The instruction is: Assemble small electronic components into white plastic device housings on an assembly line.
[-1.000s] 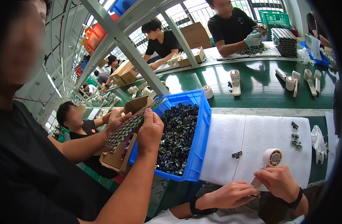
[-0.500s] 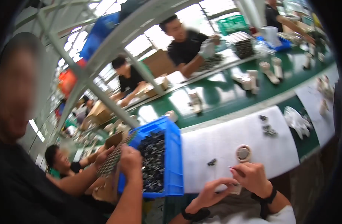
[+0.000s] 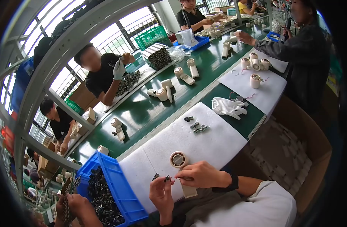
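My left hand [image 3: 162, 196] pinches a small dark electronic part [image 3: 167, 179] between thumb and fingertips. My right hand [image 3: 205, 174] is closed at the fingertips beside that part. A reddish, wire-like bit shows between the two hands; whatever the right fingers grip is too small to make out. Under the right hand lies a cream handheld fan, its round head [image 3: 178, 159] pointing away from me and its handle [image 3: 189, 191] toward me, the middle covered by the hand. Another small dark part [image 3: 155, 176] rests on the white sheet [image 3: 143, 157] by my left fingertips.
A blue bin [image 3: 126, 189] of dark parts stands left, with a co-worker's hands [image 3: 80, 208] beside it. Several small boards [image 3: 199, 128] lie ahead. White gloves [image 3: 228, 107] lie right of the sheet. Beyond runs a green conveyor [image 3: 143, 109] carrying fans. A carton [image 3: 313, 166] stands right.
The view has swung to the right. My left hand, earlier spread near the fan handle, now pinches a small dark part. My right hand stays over the fan with its fingers closed.
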Demonstrator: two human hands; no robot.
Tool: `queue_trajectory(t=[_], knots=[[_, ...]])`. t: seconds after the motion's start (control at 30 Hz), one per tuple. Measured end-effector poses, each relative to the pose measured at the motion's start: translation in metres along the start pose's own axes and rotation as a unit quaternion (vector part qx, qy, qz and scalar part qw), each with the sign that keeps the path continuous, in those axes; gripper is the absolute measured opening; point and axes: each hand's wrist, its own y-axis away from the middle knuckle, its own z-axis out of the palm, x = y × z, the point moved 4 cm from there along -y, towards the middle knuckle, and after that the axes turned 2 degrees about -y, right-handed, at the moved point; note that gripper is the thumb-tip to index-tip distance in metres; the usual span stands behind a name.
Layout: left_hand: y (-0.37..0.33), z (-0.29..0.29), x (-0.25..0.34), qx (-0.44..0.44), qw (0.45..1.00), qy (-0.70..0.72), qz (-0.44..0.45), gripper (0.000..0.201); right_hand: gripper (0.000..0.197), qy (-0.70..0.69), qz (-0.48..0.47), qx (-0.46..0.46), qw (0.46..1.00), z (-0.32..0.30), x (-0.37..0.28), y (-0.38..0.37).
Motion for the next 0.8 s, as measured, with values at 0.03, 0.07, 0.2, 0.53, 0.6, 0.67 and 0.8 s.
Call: queue_trajectory(t=[0.03,0.07,0.2,0.53,0.6,0.67,0.8], knots=[[0.000,0.001,0.000,0.003,1.000,-0.003,0.004,0.019,0.017,0.003,0.002,-0.001,1.000,0.000,0.000,0.000],[-0.001,0.002,-0.001,0.002,1.000,0.000,0.003,0.019,0.017,-0.004,0.001,0.000,1.000,-0.001,-0.001,-0.001],[0.000,0.002,-0.004,0.006,1.000,-0.024,-0.006,0.022,0.016,-0.019,0.005,0.003,1.000,-0.001,-0.001,-0.002],[0.008,-0.005,-0.008,-0.051,0.986,-0.156,-0.005,0.027,0.015,-0.012,0.030,0.026,0.999,-0.003,-0.009,0.002],[0.011,-0.005,-0.008,-0.042,0.984,-0.172,-0.024,0.027,0.014,-0.019,0.032,0.022,0.999,-0.003,-0.008,0.000],[0.005,-0.001,-0.005,-0.041,0.988,-0.151,0.000,0.026,0.014,-0.020,0.030,0.032,0.999,-0.003,-0.005,-0.003],[-0.002,0.006,-0.005,-0.048,0.991,-0.119,-0.036,0.024,0.015,0.027,0.019,0.038,0.999,-0.009,-0.008,-0.008]])
